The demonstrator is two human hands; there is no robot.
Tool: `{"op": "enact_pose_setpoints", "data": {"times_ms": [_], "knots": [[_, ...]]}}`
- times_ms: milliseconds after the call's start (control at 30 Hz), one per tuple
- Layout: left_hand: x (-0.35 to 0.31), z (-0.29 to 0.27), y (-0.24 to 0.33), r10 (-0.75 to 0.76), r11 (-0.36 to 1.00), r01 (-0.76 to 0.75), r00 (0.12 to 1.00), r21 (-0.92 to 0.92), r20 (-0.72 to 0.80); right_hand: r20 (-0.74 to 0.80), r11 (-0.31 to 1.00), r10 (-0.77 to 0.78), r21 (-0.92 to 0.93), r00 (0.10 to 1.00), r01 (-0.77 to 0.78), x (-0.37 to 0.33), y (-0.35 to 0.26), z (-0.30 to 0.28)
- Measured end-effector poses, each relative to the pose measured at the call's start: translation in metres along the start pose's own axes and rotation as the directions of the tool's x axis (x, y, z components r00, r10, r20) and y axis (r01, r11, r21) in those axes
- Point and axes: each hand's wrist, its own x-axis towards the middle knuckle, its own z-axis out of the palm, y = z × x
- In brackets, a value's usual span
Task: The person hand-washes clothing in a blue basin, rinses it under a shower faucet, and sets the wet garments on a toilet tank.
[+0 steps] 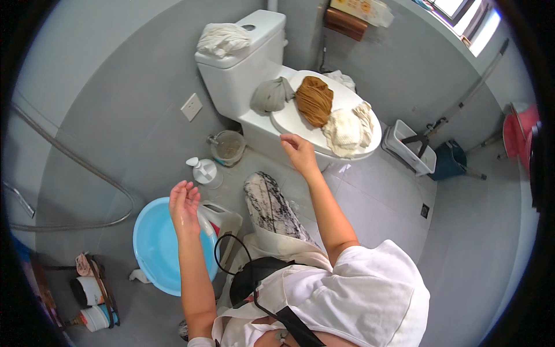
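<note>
My left hand (184,207) is raised, palm up, fingers loosely apart and empty, above the rim of a light blue basin (151,246) on the floor. My right hand (299,151) is stretched forward, open and empty, just in front of the closed white toilet lid (293,118). On the lid lie a brown cloth (315,100), a cream cloth (344,132) and a grey cloth (272,95). A white crumpled cloth (222,39) sits on the toilet tank (240,72).
A white pump bottle (202,171) and a small bucket (228,147) stand by the toilet base. A white jug (222,217) sits beside the basin. A white bin (411,147) and blue dustpan (451,161) stand right. A hose (75,159) runs along the left wall.
</note>
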Motion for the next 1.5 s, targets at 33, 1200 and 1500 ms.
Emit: {"op": "enact_pose_setpoints", "data": {"times_ms": [33, 1200, 1500], "knots": [[-0.003, 0.002, 0.001, 0.008, 1.000, -0.008, 1.000, 0.011, 0.024, -0.032, 1.000, -0.011, -0.002, 0.999, 0.010, -0.003, 0.008, -0.010], [0.000, 0.182, -0.079, -0.053, 0.595, -0.610, 0.620, 0.523, 0.783, -0.735, 0.962, 0.051, -0.146, 0.676, -0.232, 0.050, 0.177, -0.244], [-0.004, 0.129, -0.039, 0.117, 0.731, -0.487, 0.779, 0.478, 0.616, -0.678, 0.964, -0.178, 0.026, 0.714, 0.266, 0.068, -0.022, -0.165]]}}
